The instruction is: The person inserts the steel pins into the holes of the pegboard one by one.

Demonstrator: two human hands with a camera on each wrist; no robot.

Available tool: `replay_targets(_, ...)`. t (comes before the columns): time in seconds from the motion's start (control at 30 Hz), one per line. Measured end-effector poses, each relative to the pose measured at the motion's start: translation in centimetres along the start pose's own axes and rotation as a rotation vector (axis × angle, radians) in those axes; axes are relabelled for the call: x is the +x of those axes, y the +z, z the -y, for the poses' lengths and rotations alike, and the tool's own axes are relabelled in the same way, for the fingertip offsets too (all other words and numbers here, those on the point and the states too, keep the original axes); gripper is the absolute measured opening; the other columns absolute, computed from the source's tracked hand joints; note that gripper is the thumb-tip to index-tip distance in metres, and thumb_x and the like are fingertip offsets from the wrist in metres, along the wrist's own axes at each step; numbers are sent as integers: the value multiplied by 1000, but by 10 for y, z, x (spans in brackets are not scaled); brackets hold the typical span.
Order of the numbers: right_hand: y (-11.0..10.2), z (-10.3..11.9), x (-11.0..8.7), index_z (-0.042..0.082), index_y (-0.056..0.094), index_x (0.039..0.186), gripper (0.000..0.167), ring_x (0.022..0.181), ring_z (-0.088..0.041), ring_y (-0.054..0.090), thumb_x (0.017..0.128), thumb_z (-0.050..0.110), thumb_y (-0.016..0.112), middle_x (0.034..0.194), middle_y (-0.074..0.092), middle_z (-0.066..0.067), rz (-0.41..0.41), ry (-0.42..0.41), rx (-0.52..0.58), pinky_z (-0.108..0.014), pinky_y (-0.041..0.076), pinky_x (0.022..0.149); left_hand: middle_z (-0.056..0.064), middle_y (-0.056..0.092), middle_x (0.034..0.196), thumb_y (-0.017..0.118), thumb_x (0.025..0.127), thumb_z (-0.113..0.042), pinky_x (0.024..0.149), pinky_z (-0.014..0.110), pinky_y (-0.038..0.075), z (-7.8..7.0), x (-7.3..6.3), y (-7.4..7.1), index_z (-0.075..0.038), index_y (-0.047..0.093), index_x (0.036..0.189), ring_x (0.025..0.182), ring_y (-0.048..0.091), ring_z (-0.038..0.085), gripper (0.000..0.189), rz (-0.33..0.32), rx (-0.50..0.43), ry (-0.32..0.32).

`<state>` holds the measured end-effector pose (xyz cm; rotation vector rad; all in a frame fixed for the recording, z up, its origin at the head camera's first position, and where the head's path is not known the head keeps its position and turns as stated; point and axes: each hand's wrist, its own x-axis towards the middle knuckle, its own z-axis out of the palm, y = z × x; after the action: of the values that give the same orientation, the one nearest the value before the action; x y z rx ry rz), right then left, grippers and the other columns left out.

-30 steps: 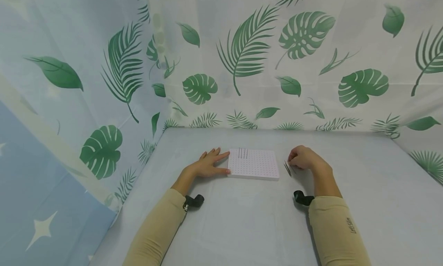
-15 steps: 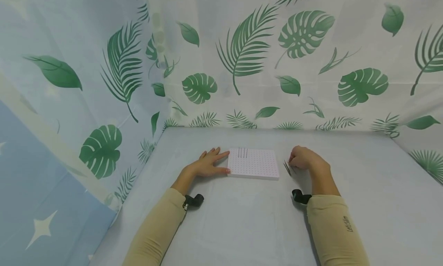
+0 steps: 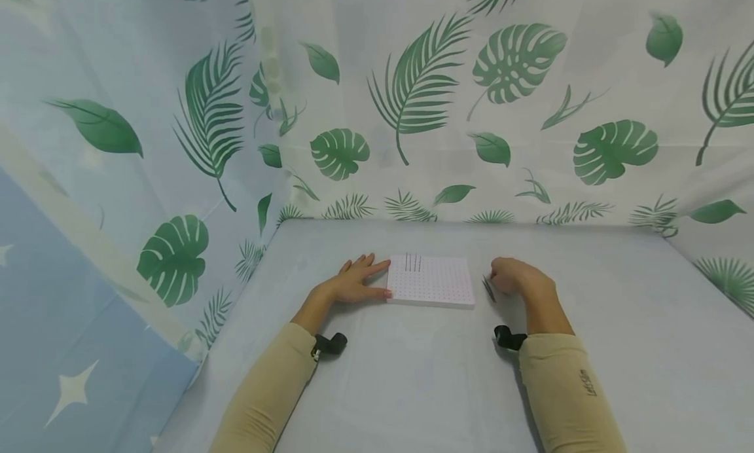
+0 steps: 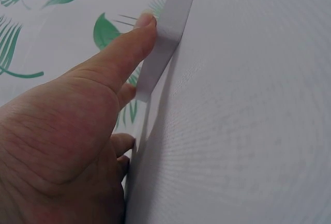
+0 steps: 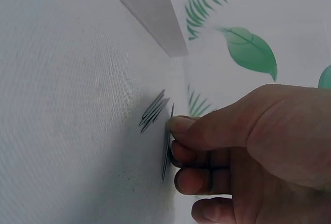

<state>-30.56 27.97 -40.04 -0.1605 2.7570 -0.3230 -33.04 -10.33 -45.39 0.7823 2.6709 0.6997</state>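
Observation:
A white pegboard (image 3: pixel 438 284) with rows of small holes lies on the table, several thin dark pins (image 3: pixel 413 263) standing in its upper left part. My left hand (image 3: pixel 356 283) rests beside it, fingers spread, index finger and thumb touching its left edge. In the left wrist view the thumb (image 4: pixel 132 43) lies against the board's side (image 4: pixel 170 22). Right of the board, my right hand (image 3: pixel 520 276) pinches a thin dark pin (image 5: pixel 166 157) between thumb and fingertips, close over the table. Beside those fingertips lies a small bunch of loose pins (image 5: pixel 153 111).
A pale cloth covers the table (image 3: pixel 424 381). Behind it hangs a white curtain with green leaves (image 3: pixel 415 86); a blue curtain with stars (image 3: pixel 76 348) hangs at the left. Each wrist carries a black camera (image 3: pixel 509 338).
My right hand has shifted slightly left, nearer the loose pins, and the pin under its fingers no longer shows in the head view. The left hand and board stay put.

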Motion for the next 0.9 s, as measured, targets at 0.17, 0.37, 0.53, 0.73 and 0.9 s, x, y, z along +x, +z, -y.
replay_targets(0.17,-2,-1,-1,-7,63,118,26,95,-33,60,104,7,46,115,67,-26,-45,-10,10,-51,53,84,14,7,175,63,93,-68,130,57,-5,0,0,-1,-33,27,166,164,-1,33,89,0,0,0)
replay_targets(0.37,-6,2,-3,-12,58,123,29,95,-34,61,103,2,43,122,65,-33,-111,-23,50,-49,54,81,14,8,175,63,93,-68,130,57,-4,-2,0,-2,-33,27,166,164,0,33,88,-1,21,-2)
replay_targets(0.53,-5,7,1,-12,52,126,27,87,-30,62,103,-1,44,112,65,-29,-177,-36,125,-37,53,69,13,8,175,62,93,-69,131,57,-4,-1,0,0,-33,26,166,164,0,32,88,-2,36,-7)
replay_targets(0.73,-3,15,9,-10,53,131,30,80,-26,66,109,6,41,103,67,-24,-329,-91,288,-33,54,65,13,8,176,62,93,-69,131,56,-4,1,1,1,-34,26,166,164,0,32,88,-6,29,-10)
replay_targets(0.9,1,25,14,-6,61,124,27,83,-26,66,110,10,45,107,69,-23,-442,-171,374,-33,55,70,14,8,176,61,93,-70,130,57,-4,2,2,2,-34,26,166,164,0,33,88,-9,34,-4)
